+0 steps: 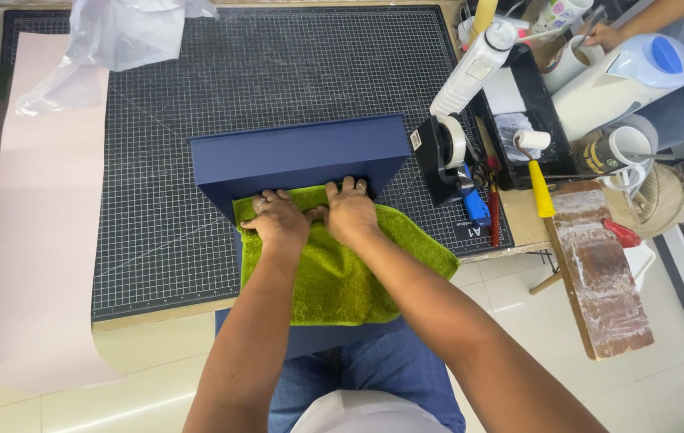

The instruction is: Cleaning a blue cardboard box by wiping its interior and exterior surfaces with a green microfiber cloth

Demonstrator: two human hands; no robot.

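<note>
Both hands flat on green towel inside navy box, cutting mat

Left hand (276, 218) and right hand (348, 210) lie side by side, touching, palms down, fingers spread and released, pressing the green towel (334, 277) against the inner corner of the dark blue box (302, 154); nothing grasped. Box stands open on the gridded cutting mat (157, 200), its near part overhanging the table edge toward the lap. Pale pink sheet (33, 240) left of mat; tape dispenser (446, 156) just right of box
</note>
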